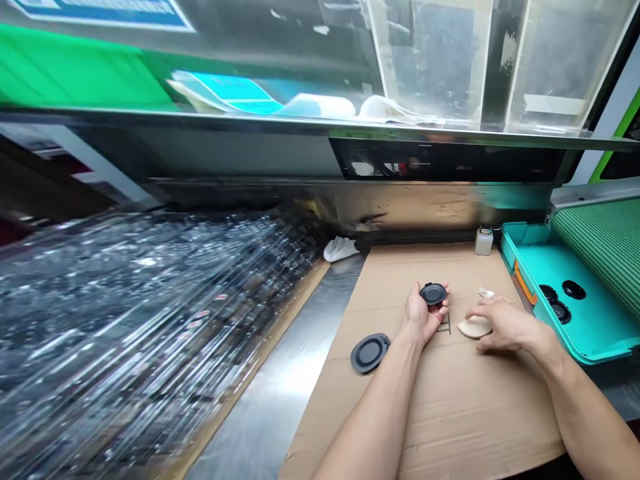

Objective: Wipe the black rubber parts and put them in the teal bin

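Note:
My left hand (423,319) holds a round black plastic lid (433,293) with a small tab, flat side up, over the cardboard sheet (450,407). To the right, my right hand (503,325) has its curved fingers and thumb around the edge of a flat beige round pad (474,327) at the cardboard. A second round black plastic lid (370,353) lies on the cardboard left of my left forearm. Just beyond my right hand is a small white scrap (486,293), partly hidden.
A turquoise tray (607,343) with several black round parts (573,289) stands at right, beside a green conveyor belt (605,233). A small bottle (483,241) and a white glove (341,249) sit at the back. Clear plastic-wrapped goods (150,333) fill the left. A metal shelf (300,123) crosses above.

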The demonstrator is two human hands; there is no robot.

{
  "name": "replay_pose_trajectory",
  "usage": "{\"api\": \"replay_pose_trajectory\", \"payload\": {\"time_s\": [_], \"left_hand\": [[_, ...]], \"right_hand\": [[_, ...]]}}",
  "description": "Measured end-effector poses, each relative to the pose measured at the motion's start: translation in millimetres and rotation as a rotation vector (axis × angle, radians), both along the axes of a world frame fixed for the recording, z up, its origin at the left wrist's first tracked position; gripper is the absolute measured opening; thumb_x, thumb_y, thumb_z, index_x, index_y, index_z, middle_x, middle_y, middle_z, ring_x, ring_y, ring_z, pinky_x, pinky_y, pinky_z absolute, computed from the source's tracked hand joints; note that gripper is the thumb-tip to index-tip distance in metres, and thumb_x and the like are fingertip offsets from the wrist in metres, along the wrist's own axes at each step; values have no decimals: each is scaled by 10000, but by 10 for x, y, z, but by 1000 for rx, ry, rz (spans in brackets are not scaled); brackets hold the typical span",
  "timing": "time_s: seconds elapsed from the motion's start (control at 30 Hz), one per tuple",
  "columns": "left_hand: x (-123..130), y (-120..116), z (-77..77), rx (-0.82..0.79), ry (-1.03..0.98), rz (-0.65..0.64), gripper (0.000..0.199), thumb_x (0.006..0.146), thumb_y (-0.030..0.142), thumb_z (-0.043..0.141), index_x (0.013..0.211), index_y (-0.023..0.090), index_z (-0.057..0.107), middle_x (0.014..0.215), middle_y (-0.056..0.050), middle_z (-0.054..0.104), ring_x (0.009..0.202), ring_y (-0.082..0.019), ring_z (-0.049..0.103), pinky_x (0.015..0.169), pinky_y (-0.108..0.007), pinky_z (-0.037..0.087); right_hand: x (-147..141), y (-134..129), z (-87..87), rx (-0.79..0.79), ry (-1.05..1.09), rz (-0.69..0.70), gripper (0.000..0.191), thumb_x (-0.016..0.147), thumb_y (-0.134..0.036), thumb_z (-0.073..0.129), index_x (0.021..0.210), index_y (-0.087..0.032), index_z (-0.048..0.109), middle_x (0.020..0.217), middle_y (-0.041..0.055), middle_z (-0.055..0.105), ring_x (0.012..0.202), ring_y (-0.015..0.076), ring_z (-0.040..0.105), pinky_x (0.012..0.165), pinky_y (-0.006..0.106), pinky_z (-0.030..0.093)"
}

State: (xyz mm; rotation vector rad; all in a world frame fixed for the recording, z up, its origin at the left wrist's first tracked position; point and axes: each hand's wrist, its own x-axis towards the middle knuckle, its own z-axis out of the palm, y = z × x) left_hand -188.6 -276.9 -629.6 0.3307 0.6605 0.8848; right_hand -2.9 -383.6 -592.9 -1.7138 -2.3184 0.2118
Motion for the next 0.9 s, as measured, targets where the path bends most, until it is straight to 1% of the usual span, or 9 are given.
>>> {"api": "replay_pose_trajectory", "payload": {"time_s": [0.1, 0.2, 0.3, 0.37, 0.47, 0.57, 0.7, 0.8, 0.9], "left_hand": [[27, 9, -28, 30, -25, 30, 582, 1037, 467, 240, 985, 57, 650, 763, -130, 651, 510, -150, 549, 429, -247, 398], [82, -42, -45, 100, 23, 51, 562, 1039, 468, 280, 966, 62, 662, 780, -128, 665, 554, -163, 592, 485, -265, 457], [97, -86, -52, 161, 69, 55, 577, 1039, 501, 296, 959, 70, 670, 777, -115, 673, 575, -162, 607, 507, -263, 473], [92, -94, -61, 179, 70, 67, 581, 1040, 515, 297, 977, 76, 672, 778, -104, 677, 578, -158, 608, 505, -257, 470], [123, -98, -81, 184, 54, 103, 551, 1046, 500, 310, 1003, 87, 674, 792, -93, 686, 604, -154, 620, 537, -256, 491], [211, -135, -96, 184, 12, 95, 475, 1055, 433, 350, 1006, 99, 685, 874, -106, 716, 746, -167, 674, 703, -280, 558], [260, -197, -87, 122, -60, -10, 407, 1050, 400, 384, 1037, 129, 687, 1008, -125, 735, 928, -197, 702, 896, -331, 564], [229, -203, -81, 119, -46, -64, 345, 1046, 313, 394, 1008, 115, 673, 1010, -133, 731, 906, -201, 709, 877, -362, 585], [208, -190, -86, 170, 2, -104, 244, 1022, 252, 459, 1033, 107, 655, 979, -131, 730, 847, -198, 720, 753, -335, 604]], "right_hand": [[-57, 55, -59, -31, 12, -43, 249, 854, -242, 723, 1099, -287, 725, 1118, 80, 690, 1182, 300, 582, 999, 414, 410], [-129, 156, -112, 10, 114, -152, 241, 980, -251, 537, 1165, -247, 691, 1089, 86, 689, 1078, 237, 619, 942, 353, 431], [-144, 195, -145, 3, 91, -235, 232, 954, -287, 594, 1161, -245, 691, 1133, 94, 663, 1078, 245, 603, 964, 371, 409], [-135, 196, -165, -2, 38, -233, 214, 921, -307, 656, 1125, -262, 705, 1177, 98, 643, 1110, 273, 587, 999, 416, 384], [-179, 220, -205, 78, 130, -245, 239, 952, -335, 630, 1175, -265, 683, 1119, 85, 660, 1074, 259, 599, 973, 394, 408], [-361, 265, -272, 249, 299, -312, 299, 989, -359, 575, 1257, -244, 643, 1144, 90, 662, 1078, 238, 590, 968, 352, 428], [-561, 312, -373, 283, 214, -229, 274, 1002, -318, 537, 1242, -258, 657, 1174, 86, 645, 1076, 237, 554, 958, 337, 420], [-450, 360, -405, 223, 94, -362, 275, 1015, -335, 518, 1224, -254, 677, 1170, 99, 649, 1068, 245, 547, 931, 341, 405], [-244, 382, -415, 203, 55, -484, 285, 1023, -348, 502, 1221, -249, 681, 1177, 99, 655, 1088, 241, 555, 928, 328, 388]]}}
